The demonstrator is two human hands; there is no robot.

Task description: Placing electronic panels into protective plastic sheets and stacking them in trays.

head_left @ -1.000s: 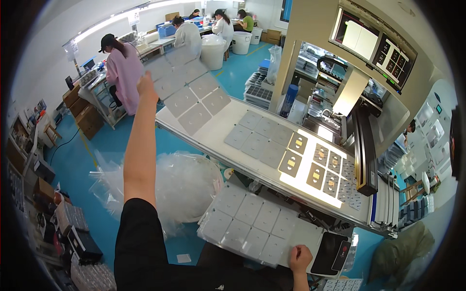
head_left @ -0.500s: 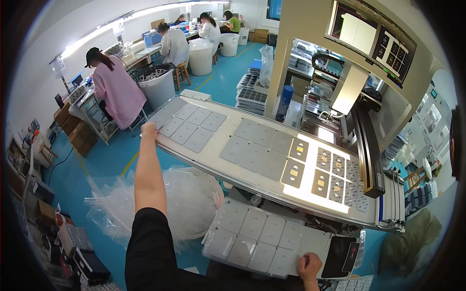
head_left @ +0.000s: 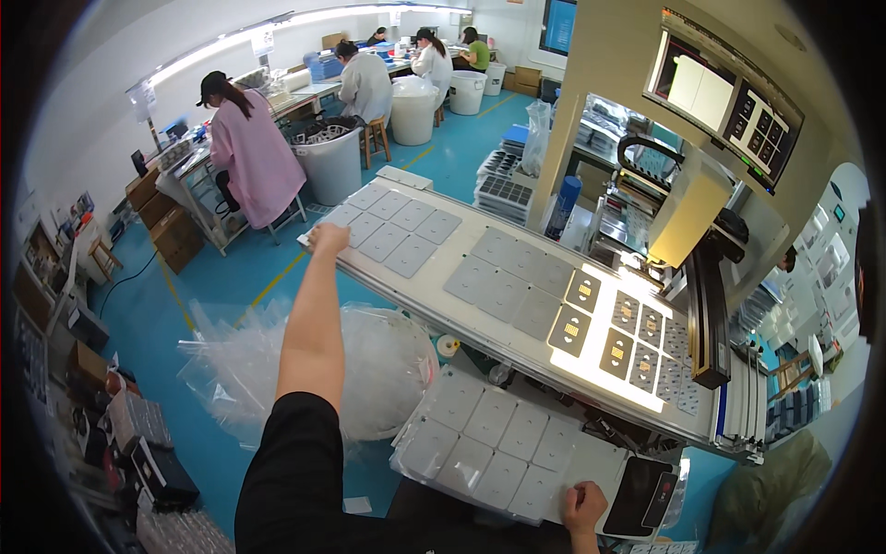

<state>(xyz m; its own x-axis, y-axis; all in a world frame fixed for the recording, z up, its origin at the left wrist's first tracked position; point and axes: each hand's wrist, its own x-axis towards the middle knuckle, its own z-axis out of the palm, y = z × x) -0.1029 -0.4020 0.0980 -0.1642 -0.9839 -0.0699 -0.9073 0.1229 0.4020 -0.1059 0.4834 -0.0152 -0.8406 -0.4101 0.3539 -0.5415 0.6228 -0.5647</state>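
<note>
My left arm reaches out to the near left end of a long pale belt table (head_left: 452, 242). There my left hand (head_left: 329, 239) is closed at the table's edge, beside grey rounded rectangular plates (head_left: 401, 255) laid in two rows. What its fingers grip, if anything, is hidden. My right hand (head_left: 584, 508) is curled into a fist and rests at the right end of a lower stack of clear-wrapped sheets of grey plates (head_left: 498, 415). Nothing shows in that fist. A black flat panel (head_left: 637, 496) lies just to its right.
More grey plates (head_left: 503, 294) lie mid-belt; a brightly lit area (head_left: 591, 365) holds dark plates under a machine gantry (head_left: 706, 314). A screen (head_left: 724, 97) hangs above. Clear plastic film (head_left: 245, 369) spills around a bin below the belt. Several people work at benches, one in pink (head_left: 254, 162).
The whole view has shifted, so the scene sits farther right. My left hand has moved slightly inward from the belt table's corner and stays closed. My right fist rests in the same place.
</note>
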